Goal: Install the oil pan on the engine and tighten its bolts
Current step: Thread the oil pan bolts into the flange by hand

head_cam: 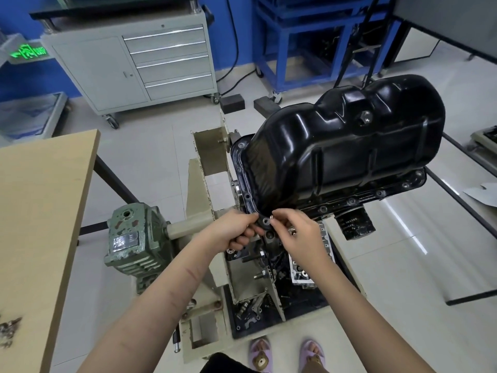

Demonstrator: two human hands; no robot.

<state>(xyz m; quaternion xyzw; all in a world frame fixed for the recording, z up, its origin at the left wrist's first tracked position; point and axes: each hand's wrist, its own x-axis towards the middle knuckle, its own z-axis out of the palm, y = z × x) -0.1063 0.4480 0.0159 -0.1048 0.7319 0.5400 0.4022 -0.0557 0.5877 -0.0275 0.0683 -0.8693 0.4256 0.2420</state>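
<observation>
Where the frame's left edge begins, one wooden table (40,211) fills the middle left, with a small heap of metal parts (9,328) at its lower left edge; their number cannot be told. In the upper left stands one grey tool cabinet (129,63) with four drawers. Below it, left of centre, one green gearbox (134,243) sits on the beige engine stand (204,200).

Two bare hands meet at the centre of the frame. The left hand (236,230) has its fingers curled, gripping the near corner of the flange of the one black oil pan (347,146). The right hand (298,232), just beside it, has thumb and forefinger pressed together on one small bolt (271,217), held at a flange hole (266,221) at that corner. A second bolt or fitting shows as a silver glint under the right palm; what it is cannot be told.

The oil pan lies bottom-up on the engine (269,254), taking up the centre right and upper right, with one drain plug (365,117) on its side. Several bolt holes run along the flange. One oil filter (352,222) hangs below the flange, right of the hands. Two purple slippers (285,354) show at the bottom centre.
</observation>
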